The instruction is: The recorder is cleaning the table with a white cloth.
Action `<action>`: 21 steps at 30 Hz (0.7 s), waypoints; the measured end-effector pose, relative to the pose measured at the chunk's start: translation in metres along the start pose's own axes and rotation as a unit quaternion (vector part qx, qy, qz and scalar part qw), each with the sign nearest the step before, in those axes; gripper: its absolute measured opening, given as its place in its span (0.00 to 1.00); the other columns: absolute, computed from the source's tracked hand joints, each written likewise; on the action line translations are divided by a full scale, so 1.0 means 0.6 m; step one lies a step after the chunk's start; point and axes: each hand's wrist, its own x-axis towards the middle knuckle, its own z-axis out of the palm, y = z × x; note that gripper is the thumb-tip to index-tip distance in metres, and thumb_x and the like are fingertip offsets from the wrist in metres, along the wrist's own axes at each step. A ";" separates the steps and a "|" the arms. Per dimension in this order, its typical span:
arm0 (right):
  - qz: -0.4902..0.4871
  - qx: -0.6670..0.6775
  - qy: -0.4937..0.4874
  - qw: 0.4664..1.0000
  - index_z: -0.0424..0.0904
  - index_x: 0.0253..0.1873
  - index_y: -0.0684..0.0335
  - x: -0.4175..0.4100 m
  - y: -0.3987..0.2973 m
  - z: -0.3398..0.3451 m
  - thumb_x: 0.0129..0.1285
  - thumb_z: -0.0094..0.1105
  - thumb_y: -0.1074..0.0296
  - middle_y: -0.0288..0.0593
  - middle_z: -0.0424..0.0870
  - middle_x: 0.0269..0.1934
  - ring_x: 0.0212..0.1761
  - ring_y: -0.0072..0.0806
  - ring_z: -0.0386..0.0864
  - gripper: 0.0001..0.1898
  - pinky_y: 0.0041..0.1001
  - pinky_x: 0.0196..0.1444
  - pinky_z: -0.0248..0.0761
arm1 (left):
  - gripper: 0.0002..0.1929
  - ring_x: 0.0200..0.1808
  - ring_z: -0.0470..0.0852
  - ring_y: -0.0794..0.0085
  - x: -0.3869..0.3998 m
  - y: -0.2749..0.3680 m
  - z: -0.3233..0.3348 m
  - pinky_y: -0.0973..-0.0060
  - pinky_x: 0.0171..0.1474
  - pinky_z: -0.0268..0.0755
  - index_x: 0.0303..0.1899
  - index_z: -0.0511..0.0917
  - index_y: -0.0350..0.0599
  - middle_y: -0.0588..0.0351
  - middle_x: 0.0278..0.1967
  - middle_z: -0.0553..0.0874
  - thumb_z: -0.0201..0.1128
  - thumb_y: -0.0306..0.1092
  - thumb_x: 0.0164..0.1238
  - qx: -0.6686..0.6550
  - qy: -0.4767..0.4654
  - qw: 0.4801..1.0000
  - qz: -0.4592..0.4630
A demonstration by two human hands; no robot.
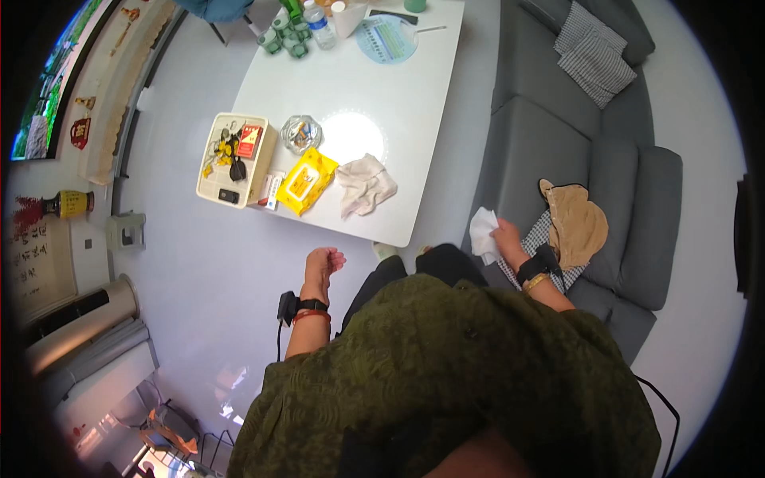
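My right hand (508,239) grips a white wipe or tissue (483,235) beside the grey sofa, over a checked cushion (538,234). My left hand (326,262) is held above the floor, its fingers loosely curled with nothing visible in them. Ahead stands a white table (382,89). Near its close edge lie a yellow pack of wet wipes (306,181) and a crumpled pale cloth (366,186). A glass ashtray (301,134) with cigarette butts sits behind the pack. To its left, a cream plastic basket (270,146) holds a red box (250,141) and small items.
At the table's far end are green cups (294,43), a plastic bottle (320,27) and a round fan (387,39). The grey sofa (538,137) runs along the right, with a tan cloth item (577,224) on it. A small stool (127,231) stands left.
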 end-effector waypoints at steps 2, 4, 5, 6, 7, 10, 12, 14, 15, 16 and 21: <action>0.011 0.001 0.001 1.000 0.79 0.41 0.68 0.008 -0.003 -0.003 0.47 0.58 0.72 0.59 0.82 0.35 0.39 0.52 0.80 0.14 0.40 0.42 0.71 | 0.11 0.28 0.84 0.61 -0.004 -0.008 -0.011 0.68 0.35 0.79 0.42 0.75 0.34 0.46 0.31 0.84 0.49 0.30 0.64 0.002 0.018 1.000 -0.005; 0.017 -0.031 -0.025 0.999 0.80 0.45 0.68 0.027 -0.005 -0.006 0.51 0.56 0.74 0.49 0.83 0.35 0.38 0.39 0.80 0.15 0.34 0.42 0.72 | 0.12 0.27 0.84 0.62 0.006 -0.014 -0.018 0.69 0.34 0.79 0.42 0.76 0.35 0.46 0.32 0.84 0.48 0.31 0.64 0.001 0.053 0.998 -0.016; 0.026 -0.058 -0.047 0.997 0.80 0.49 0.68 0.039 -0.006 -0.009 0.54 0.54 0.76 0.40 0.84 0.35 0.37 0.26 0.80 0.16 0.28 0.42 0.72 | 0.12 0.27 0.84 0.62 0.013 -0.018 -0.016 0.69 0.34 0.79 0.42 0.76 0.35 0.46 0.32 0.84 0.48 0.31 0.64 -0.010 0.057 0.998 -0.015; 0.020 -0.069 -0.060 0.996 0.80 0.50 0.68 0.046 -0.012 -0.013 0.54 0.55 0.76 0.39 0.84 0.35 0.37 0.27 0.79 0.17 0.28 0.42 0.72 | 0.11 0.27 0.84 0.62 0.015 -0.022 -0.015 0.69 0.33 0.79 0.42 0.76 0.35 0.46 0.31 0.84 0.49 0.31 0.64 -0.023 0.064 0.998 -0.014; 0.016 -0.075 -0.071 0.995 0.80 0.50 0.68 0.057 -0.016 -0.017 0.54 0.55 0.76 0.39 0.84 0.35 0.37 0.27 0.79 0.17 0.28 0.42 0.72 | 0.11 0.27 0.84 0.62 0.013 -0.023 -0.011 0.70 0.33 0.79 0.41 0.76 0.36 0.46 0.31 0.84 0.49 0.31 0.64 -0.035 0.071 0.997 -0.012; 0.024 -0.033 -0.084 0.996 0.79 0.41 0.68 0.100 -0.038 -0.035 0.48 0.59 0.72 0.57 0.82 0.33 0.37 0.50 0.80 0.13 0.38 0.41 0.72 | 0.11 0.27 0.85 0.63 -0.006 -0.037 0.010 0.71 0.32 0.79 0.42 0.76 0.36 0.47 0.31 0.84 0.49 0.31 0.64 -0.063 0.111 0.992 -0.002; -0.018 -0.034 -0.102 0.994 0.78 0.41 0.69 0.140 -0.063 -0.053 0.49 0.58 0.73 0.55 0.82 0.33 0.36 0.46 0.80 0.13 0.37 0.41 0.71 | 0.11 0.27 0.85 0.63 -0.030 -0.055 0.034 0.71 0.32 0.79 0.42 0.76 0.36 0.47 0.30 0.84 0.49 0.31 0.64 -0.087 0.136 0.987 0.005; -0.029 -0.078 -0.138 0.987 0.79 0.45 0.69 0.189 -0.077 -0.077 0.52 0.54 0.74 0.48 0.83 0.35 0.38 0.37 0.79 0.14 0.32 0.42 0.71 | 0.11 0.26 0.85 0.64 -0.047 -0.061 0.072 0.72 0.31 0.79 0.41 0.76 0.36 0.47 0.31 0.84 0.49 0.31 0.64 -0.143 0.136 0.980 -0.007; -0.036 -0.119 -0.159 0.979 0.79 0.49 0.69 0.215 -0.087 -0.089 0.55 0.51 0.76 0.41 0.83 0.37 0.39 0.27 0.78 0.16 0.28 0.43 0.71 | 0.11 0.26 0.85 0.64 -0.049 -0.073 0.084 0.72 0.31 0.79 0.41 0.76 0.36 0.47 0.31 0.84 0.49 0.31 0.64 -0.155 0.148 0.977 -0.006; -0.063 -0.121 -0.168 0.976 0.79 0.48 0.69 0.234 -0.100 -0.099 0.54 0.51 0.76 0.41 0.83 0.36 0.38 0.28 0.78 0.16 0.28 0.43 0.71 | 0.11 0.26 0.85 0.64 -0.049 -0.090 0.096 0.72 0.31 0.79 0.41 0.76 0.37 0.47 0.31 0.84 0.49 0.31 0.64 -0.171 0.148 0.974 -0.013; -0.042 -0.142 -0.201 0.968 0.79 0.46 0.69 0.322 -0.142 -0.136 0.52 0.52 0.74 0.42 0.83 0.34 0.36 0.29 0.78 0.16 0.28 0.41 0.71 | 0.12 0.27 0.85 0.64 -0.083 -0.139 0.175 0.72 0.30 0.79 0.41 0.76 0.34 0.46 0.31 0.84 0.48 0.32 0.64 -0.168 0.142 0.975 -0.003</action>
